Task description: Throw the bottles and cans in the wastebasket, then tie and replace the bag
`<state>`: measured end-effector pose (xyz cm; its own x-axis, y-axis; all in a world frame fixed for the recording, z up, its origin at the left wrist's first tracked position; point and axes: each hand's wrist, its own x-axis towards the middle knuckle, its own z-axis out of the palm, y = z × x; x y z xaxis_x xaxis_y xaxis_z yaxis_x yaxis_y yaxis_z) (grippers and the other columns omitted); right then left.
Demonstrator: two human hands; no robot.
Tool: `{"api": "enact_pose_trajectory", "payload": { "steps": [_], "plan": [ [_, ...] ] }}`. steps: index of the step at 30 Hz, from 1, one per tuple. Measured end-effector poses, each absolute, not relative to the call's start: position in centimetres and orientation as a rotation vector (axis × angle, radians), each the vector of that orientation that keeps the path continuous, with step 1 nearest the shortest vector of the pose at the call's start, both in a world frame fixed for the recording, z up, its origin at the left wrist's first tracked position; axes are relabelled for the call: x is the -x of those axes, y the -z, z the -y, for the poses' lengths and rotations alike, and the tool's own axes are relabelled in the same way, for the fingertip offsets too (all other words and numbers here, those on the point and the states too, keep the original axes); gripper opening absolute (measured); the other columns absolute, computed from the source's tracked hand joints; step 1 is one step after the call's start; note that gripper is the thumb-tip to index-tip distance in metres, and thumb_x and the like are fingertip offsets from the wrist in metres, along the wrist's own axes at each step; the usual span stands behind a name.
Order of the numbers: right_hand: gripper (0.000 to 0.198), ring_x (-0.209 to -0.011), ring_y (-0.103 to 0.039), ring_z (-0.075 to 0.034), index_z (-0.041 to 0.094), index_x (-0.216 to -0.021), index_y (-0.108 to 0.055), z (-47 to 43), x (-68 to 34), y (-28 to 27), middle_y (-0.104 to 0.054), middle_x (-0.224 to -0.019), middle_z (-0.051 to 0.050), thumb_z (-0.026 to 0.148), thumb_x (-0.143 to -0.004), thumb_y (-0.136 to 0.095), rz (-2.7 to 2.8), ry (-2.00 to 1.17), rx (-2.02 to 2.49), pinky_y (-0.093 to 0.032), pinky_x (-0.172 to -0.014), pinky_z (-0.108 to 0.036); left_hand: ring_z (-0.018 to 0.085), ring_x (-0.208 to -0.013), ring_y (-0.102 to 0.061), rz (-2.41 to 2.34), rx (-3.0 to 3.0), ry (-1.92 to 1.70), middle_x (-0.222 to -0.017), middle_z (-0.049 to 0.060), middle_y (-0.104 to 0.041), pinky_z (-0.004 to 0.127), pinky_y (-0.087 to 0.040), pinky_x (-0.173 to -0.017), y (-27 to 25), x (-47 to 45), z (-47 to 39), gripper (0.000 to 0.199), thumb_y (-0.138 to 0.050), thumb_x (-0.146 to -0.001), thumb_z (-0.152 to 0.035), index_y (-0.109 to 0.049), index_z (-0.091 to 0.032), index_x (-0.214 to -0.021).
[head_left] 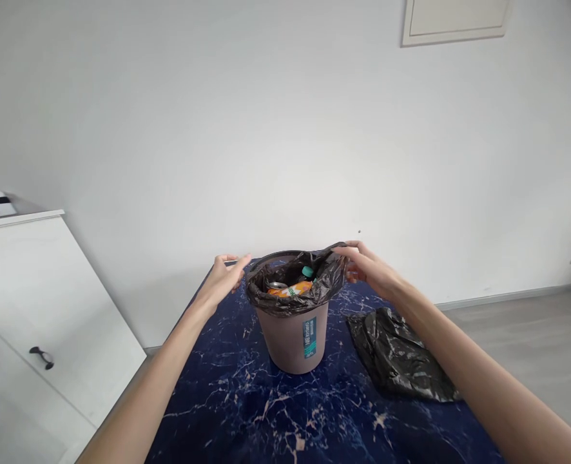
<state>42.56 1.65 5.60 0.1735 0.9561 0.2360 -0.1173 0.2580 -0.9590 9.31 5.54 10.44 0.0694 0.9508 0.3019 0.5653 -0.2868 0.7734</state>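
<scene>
A grey-brown trash bin [294,341] with a teal label stands upright on the table. A black garbage bag [285,305] lines it, folded over the front rim; at the back left the bin's dark rim shows bare. Inside lie an orange wrapper or can [292,289], a green cap [307,272] and a round metallic thing [278,285]. My right hand [363,261] pinches the bag's edge, pulled out at the right side. My left hand [226,278] hovers just left of the rim, thumb and fingers apart, holding nothing.
A second black garbage bag [401,354] lies flat on the dark blue marbled table [266,419], under my right forearm. The white wall [285,129] rises behind the table. A white cabinet [38,290] with a dark handle [42,357] stands at left.
</scene>
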Motion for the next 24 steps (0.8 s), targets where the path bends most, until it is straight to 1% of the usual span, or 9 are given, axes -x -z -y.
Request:
{"api": "enact_pose_trajectory", "payload": {
  "steps": [2,5,8,11,15,17,19,21,24],
  "plan": [
    [0.039,-0.053,-0.048,-0.013,0.021,-0.093,-0.065,-1.7,-42.4,-6.4,-0.056,-0.059,0.002,0.051,-0.079,-0.086,1.197,-0.937,1.095,-0.032,-0.048,-0.029,0.023,-0.070,-0.066,-1.570,-1.963,-1.045,-0.077,0.002,-0.068,0.033,-0.050,-0.064,-10.8,-9.8,-5.5,0.075,-0.063,-0.082,-0.082,-0.051,-0.020,-0.123],
    [0.031,-0.053,-0.046,-0.012,0.020,-0.081,-0.066,-1.7,-42.0,-7.8,-0.055,-0.059,0.002,0.047,-0.084,-0.081,1.319,-0.854,1.163,-0.032,-0.050,-0.029,0.030,-0.096,-0.070,-1.633,-2.115,-0.932,-0.102,0.011,-0.073,0.039,-0.053,-0.081,-11.8,-10.6,-5.3,0.075,-0.057,-0.084,-0.083,-0.058,-0.021,-0.126],
    [0.023,-0.054,-0.047,-0.012,0.021,-0.082,-0.064,-1.4,-41.4,-8.7,-0.056,-0.062,0.002,0.040,-0.088,-0.076,1.371,-0.771,1.159,-0.034,-0.052,-0.030,0.041,-0.126,-0.058,-1.674,-2.346,-0.713,-0.131,0.017,-0.066,0.050,-0.048,-0.101,-13.0,-11.4,-5.2,0.073,-0.064,-0.075,-0.086,-0.074,-0.025,-0.113],
    [0.021,-0.054,-0.047,-0.013,0.023,-0.083,-0.060,-1.1,-40.8,-9.2,-0.055,-0.063,0.003,0.039,-0.090,-0.071,1.356,-0.699,1.128,-0.035,-0.053,-0.030,0.050,-0.139,-0.042,-1.717,-2.560,-0.413,-0.137,0.020,-0.064,0.063,-0.035,-0.112,-14.3,-12.6,-5.4,0.064,-0.076,-0.062,-0.083,-0.082,-0.027,-0.093],
    [0.021,-0.060,-0.049,-0.013,0.024,-0.084,-0.056,-0.9,-40.3,-9.7,-0.057,-0.070,0.002,0.042,-0.094,-0.064,1.265,-0.608,1.009,-0.038,-0.056,-0.029,0.053,-0.129,-0.049,-1.748,-2.669,-0.164,-0.101,0.022,-0.075,0.065,-0.035,-0.110,-15.2,-14.4,-6.2,0.047,-0.095,-0.044,-0.062,-0.072,-0.023,-0.057],
    [0.022,-0.065,-0.050,-0.013,0.025,-0.084,-0.057,-0.8,-40.4,-10.0,-0.058,-0.075,0.002,0.042,-0.094,-0.065,1.183,-0.569,0.877,-0.040,-0.058,-0.027,0.051,-0.121,-0.055,-1.771,-2.695,-0.121,-0.084,0.019,-0.075,0.063,-0.038,-0.107,-15.3,-14.8,-6.4,0.041,-0.099,-0.041,-0.045,-0.066,-0.023,-0.049],
    [0.024,-0.067,-0.049,-0.013,0.025,-0.082,-0.056,-0.7,-40.7,-10.3,-0.057,-0.078,0.002,0.043,-0.091,-0.069,1.090,-0.543,0.739,-0.041,-0.058,-0.025,0.045,-0.113,-0.063,-1.775,-2.722,-0.138,-0.076,0.015,-0.074,0.057,-0.043,-0.102,-15.2,-14.7,-6.3,0.034,-0.096,-0.050,-0.035,-0.065,-0.023,-0.048],
    [0.028,-0.062,-0.044,-0.011,0.026,-0.080,-0.053,-0.5,-41.3,-10.5,-0.053,-0.076,0.004,0.043,-0.087,-0.073,1.012,-0.546,0.652,-0.040,-0.055,-0.024,0.039,-0.101,-0.068,-1.760,-2.745,-0.195,-0.072,0.012,-0.073,0.049,-0.048,-0.094,-15.2,-14.2,-5.9,0.028,-0.089,-0.065,-0.033,-0.066,-0.023,-0.051],
    [0.031,-0.055,-0.034,-0.010,0.026,-0.079,-0.051,-0.5,-42.1,-10.5,-0.047,-0.072,0.006,0.044,-0.085,-0.076,0.974,-0.621,0.601,-0.037,-0.050,-0.023,0.035,-0.092,-0.072,-1.750,-2.766,-0.349,-0.082,0.013,-0.077,0.044,-0.051,-0.083,-15.0,-13.5,-5.4,0.023,-0.073,-0.084,-0.037,-0.072,-0.022,-0.066]
  ]
}}
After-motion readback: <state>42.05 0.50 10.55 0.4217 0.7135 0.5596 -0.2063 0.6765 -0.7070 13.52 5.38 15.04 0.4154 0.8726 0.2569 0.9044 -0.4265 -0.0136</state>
